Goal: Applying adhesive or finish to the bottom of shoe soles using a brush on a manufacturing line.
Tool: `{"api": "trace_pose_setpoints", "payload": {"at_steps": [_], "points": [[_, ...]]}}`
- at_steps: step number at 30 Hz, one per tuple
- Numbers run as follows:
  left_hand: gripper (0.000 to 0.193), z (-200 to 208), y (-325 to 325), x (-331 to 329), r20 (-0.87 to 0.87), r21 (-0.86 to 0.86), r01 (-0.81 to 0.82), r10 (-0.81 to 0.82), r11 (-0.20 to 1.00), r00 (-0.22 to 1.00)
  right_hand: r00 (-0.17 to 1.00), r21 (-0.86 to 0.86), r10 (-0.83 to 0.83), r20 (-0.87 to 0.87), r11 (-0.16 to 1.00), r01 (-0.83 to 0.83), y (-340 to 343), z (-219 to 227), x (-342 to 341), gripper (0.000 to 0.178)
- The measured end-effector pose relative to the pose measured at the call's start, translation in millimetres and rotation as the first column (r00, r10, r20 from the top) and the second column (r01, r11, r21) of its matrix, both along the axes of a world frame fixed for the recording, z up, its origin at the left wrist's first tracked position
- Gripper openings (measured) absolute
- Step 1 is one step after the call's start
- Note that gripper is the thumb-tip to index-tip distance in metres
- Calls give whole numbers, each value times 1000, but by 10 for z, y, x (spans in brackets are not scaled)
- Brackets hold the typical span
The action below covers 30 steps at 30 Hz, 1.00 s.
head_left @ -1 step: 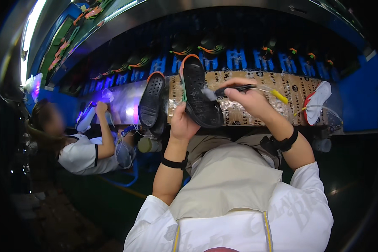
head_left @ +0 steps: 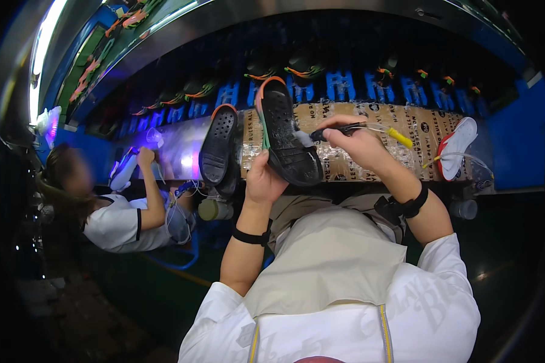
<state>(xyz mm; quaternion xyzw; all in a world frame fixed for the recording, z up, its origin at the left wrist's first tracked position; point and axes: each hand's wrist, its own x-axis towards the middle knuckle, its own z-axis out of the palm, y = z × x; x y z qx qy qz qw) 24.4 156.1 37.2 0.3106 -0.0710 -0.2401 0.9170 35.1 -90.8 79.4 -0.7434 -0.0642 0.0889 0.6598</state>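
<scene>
In my left hand (head_left: pixel 266 179) is a black shoe sole (head_left: pixel 287 130) with an orange and green edge. It is held tilted up, its hollow inner face toward me, fingers behind it and thumb at the side. My right hand (head_left: pixel 358 143) is closed around the black handle of a brush (head_left: pixel 330 131), which has a yellow-tipped tube at its rear. The pale bristles touch the sole's inner face near its right edge, where wet-looking streaks show. Left of it, a second black sole (head_left: pixel 218 145) with an orange tip rests at the bench edge, another dark piece below it.
Printed brown cardboard (head_left: pixel 399 127) covers the bench before me. A white and red shoe part (head_left: pixel 459 148) lies at the right beside a clear tube. Behind, blue holders (head_left: pixel 341 86) carry dark shoe parts. At the left, a co-worker (head_left: pixel 124 215) handles a shoe under purple light.
The brush has shifted slightly down and right across the sole, and its handle lies flatter. The sole has turned a little in my left hand.
</scene>
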Motion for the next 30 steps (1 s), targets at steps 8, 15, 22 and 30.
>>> {"api": "trace_pose_setpoints", "payload": {"at_steps": [8, 15, 22, 30], "points": [[63, -77, 54, 27, 103, 151, -131, 116, 980, 988, 999, -25, -3, -41, 1000, 2, -49, -122, -34, 24], [54, -239, 185, -6, 17, 118, -205, 205, 972, 979, 998, -124, -34, 52, 991, 40, -69, -197, -49, 21], [66, -651, 386, -20, -292, -75, -175, 146, 982, 945, 923, -136, -296, 245, 932, 335, -219, -752, 46, 25], [90, -784, 848, -132, -450, -156, -305, 207, 939, 869, 937, -68, -323, 130, 940, 334, -266, -1195, -30, 30]]}}
